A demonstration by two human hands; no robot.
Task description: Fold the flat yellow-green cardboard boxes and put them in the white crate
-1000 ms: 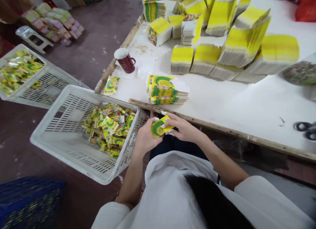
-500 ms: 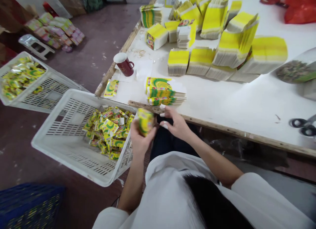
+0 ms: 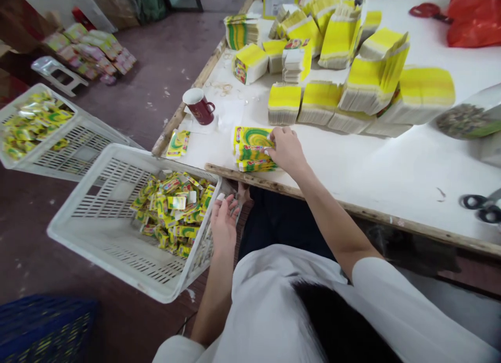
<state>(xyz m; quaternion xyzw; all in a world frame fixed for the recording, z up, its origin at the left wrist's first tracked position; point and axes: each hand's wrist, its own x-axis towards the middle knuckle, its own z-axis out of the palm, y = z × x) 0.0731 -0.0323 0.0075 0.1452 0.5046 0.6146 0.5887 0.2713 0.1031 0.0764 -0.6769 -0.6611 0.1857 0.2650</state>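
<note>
My right hand (image 3: 288,150) reaches over the table's front edge, thumb and fingers pinching the right end of the top flat carton (image 3: 254,136), yellow and green. That carton lies on a stack of like flat cartons (image 3: 255,153). My left hand (image 3: 224,225) is open, palm up with loosely curled fingers and nothing in it, beside the right rim of a white plastic crate (image 3: 88,237). Inside the crate lies a heap of small yellow-green cartons (image 3: 178,202). White coverings show on some fingertips of both hands.
On the table (image 3: 383,170) are bundles of yellow-topped flat cartons (image 3: 284,99), a maroon mug (image 3: 202,111), a single flat carton (image 3: 178,143), black scissors (image 3: 489,213) and a red bag (image 3: 474,19). A second filled crate (image 3: 64,149) and a blue crate (image 3: 43,326) stand on the floor.
The carton in my left hand has left it, and that hand has opened and lowered slightly by the crate. My right hand has moved up and forward onto the stack, taking hold of the top carton.
</note>
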